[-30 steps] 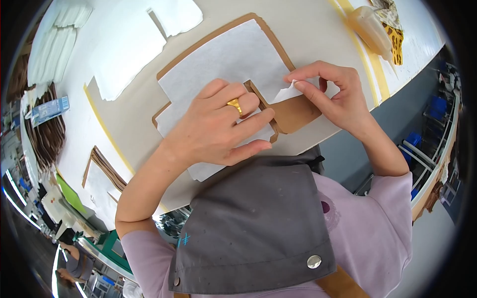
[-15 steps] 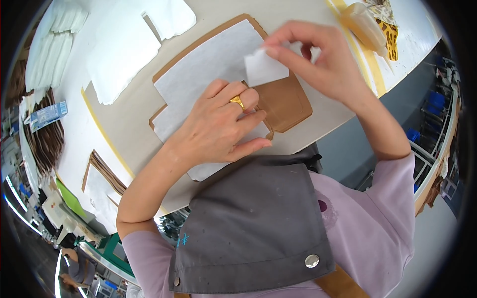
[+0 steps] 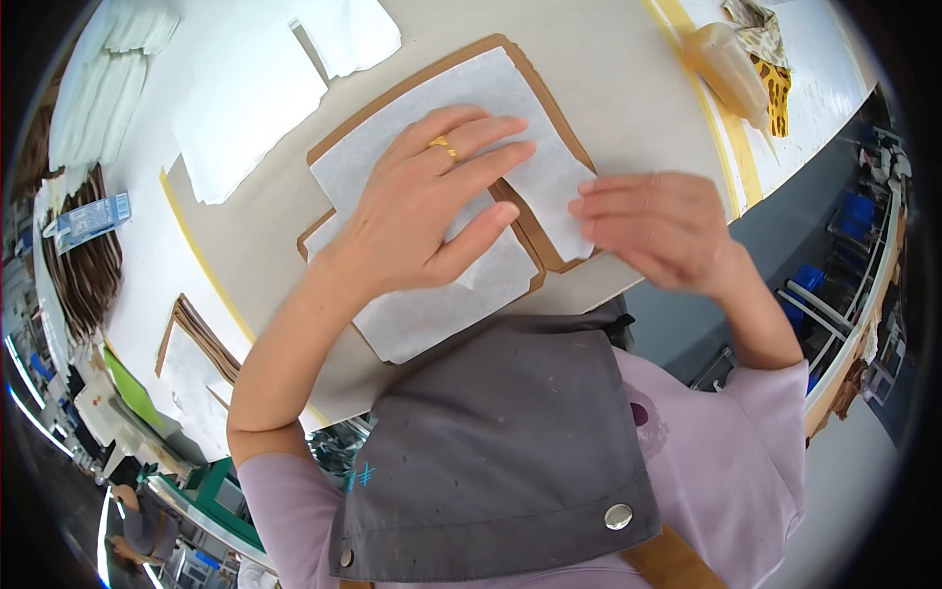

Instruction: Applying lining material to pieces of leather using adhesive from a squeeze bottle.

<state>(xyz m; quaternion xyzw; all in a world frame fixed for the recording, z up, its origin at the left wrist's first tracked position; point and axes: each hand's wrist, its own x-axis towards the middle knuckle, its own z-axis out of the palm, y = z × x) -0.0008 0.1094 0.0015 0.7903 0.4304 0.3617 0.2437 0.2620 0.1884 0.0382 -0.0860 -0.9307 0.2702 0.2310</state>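
A brown, leather-like cut piece (image 3: 532, 236) lies flat on the table with a white sheet (image 3: 461, 83) covering most of it. Its brown edge shows along the top, the right side and a narrow slot near the middle. My left hand (image 3: 417, 201), wearing a gold ring, rests on the sheet with fingers spread. At the sheet's right-hand flap (image 3: 559, 201), my right hand (image 3: 653, 226) has its fingers bunched together on the edge; they are slightly blurred, and part of the flap's edge is hidden beneath them.
More white sheets (image 3: 245, 88) lie at the upper left, near stacked white pieces (image 3: 103, 108). Brown pieces (image 3: 88, 285) and a blue box (image 3: 90, 222) sit at the left. A pointed bottle of amber liquid (image 3: 728, 74) lies at the upper right beside patterned cloth (image 3: 775, 93).
My right hand has moved down and brought the lifted white flap flat over the brown piece. My left hand has shifted up and its fingers have straightened.
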